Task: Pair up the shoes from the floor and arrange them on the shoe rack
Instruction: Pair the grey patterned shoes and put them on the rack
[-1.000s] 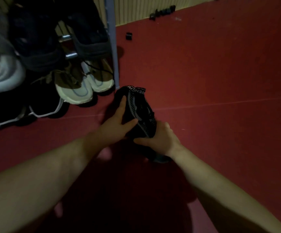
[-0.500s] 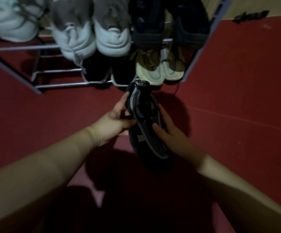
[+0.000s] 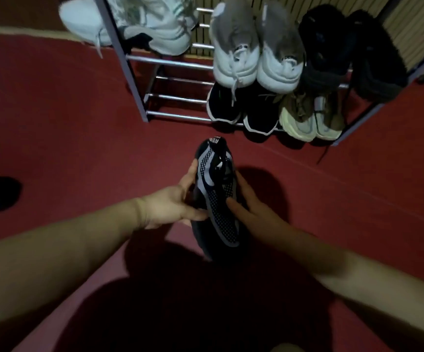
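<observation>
Black knit shoe (image 3: pixel 216 196) clamped between left hand (image 3: pixel 173 207) and right hand (image 3: pixel 251 209) above bare red floor (image 3: pixel 66 128), just short of rack (image 3: pixel 178 115) front rail

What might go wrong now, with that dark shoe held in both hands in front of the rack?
The rack's right side already looks full, so squeezing the dark mesh shoe in there might nudge the grey-white pair off. A loose lace trails on the floor and could snag. The left hand and right hand hold it only lightly.
</observation>
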Tool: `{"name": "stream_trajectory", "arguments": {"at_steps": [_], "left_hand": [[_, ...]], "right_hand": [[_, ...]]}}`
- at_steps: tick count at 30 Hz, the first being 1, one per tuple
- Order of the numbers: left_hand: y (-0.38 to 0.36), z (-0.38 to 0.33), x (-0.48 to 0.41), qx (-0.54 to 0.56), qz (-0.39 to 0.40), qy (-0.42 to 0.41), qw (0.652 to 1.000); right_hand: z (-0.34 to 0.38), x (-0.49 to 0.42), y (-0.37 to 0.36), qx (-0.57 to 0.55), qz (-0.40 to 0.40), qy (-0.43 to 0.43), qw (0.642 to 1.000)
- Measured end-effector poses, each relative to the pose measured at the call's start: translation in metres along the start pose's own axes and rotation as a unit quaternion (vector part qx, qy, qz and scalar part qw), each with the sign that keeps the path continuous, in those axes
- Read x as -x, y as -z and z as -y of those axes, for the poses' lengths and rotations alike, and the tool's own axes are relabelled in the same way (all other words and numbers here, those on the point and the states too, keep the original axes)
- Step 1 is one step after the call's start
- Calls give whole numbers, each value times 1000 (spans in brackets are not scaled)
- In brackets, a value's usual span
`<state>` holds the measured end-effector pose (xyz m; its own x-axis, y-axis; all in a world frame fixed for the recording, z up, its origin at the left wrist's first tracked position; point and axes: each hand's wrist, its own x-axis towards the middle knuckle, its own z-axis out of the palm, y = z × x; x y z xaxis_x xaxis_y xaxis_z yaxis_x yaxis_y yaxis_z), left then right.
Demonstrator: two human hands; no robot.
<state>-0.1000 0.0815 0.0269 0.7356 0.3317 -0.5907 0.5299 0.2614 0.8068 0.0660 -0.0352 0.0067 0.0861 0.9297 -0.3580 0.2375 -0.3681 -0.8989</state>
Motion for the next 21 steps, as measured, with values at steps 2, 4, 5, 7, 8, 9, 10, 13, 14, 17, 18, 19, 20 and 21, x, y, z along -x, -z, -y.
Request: {"name": "stream_trajectory", "arguments": {"at_steps": [2,4,5,7,8,9,10,13,14,17,18,19,20,21], "left_hand": [[17,7,18,33,-16,-20,999],[39,17,37,66,-39,-40,996],[51,20,48,65,-56,-45,995],[78,29,71,48,-92,-44,994],[92,34,84,43,-106,-39,993],[107,40,96,48,-115,-34,992],[123,47,108,66,-118,-25,990],[170,72,142,139,-107,6,984],[183,81,152,151,-114,13,982],[214,105,177,169,-160,14,972],[224,111,184,175,-175,8,969],[234,117,193,177,-191,-1,966],[245,122,203,177,-210,-13,962],[257,128,213,176,-231,-26,957]], "right_hand": [[22,-4,-14,23,-2,-14,1000],[42,-14,-37,42,-18,4,999],[50,-22,-52,42,-22,16,999],[63,-40,-83,46,-14,26,998],[72,-48,-99,48,-6,30,998],[80,-56,-116,42,4,37,998],[87,-64,-133,31,18,43,998],[106,-85,-185,18,71,52,996],[113,-92,-202,25,90,56,994],[136,-110,-243,49,122,65,989],[142,-117,-254,49,128,71,988],[148,-126,-266,38,132,75,988],[158,-133,-279,27,128,77,988],[165,-145,-293,28,107,77,991]]}}
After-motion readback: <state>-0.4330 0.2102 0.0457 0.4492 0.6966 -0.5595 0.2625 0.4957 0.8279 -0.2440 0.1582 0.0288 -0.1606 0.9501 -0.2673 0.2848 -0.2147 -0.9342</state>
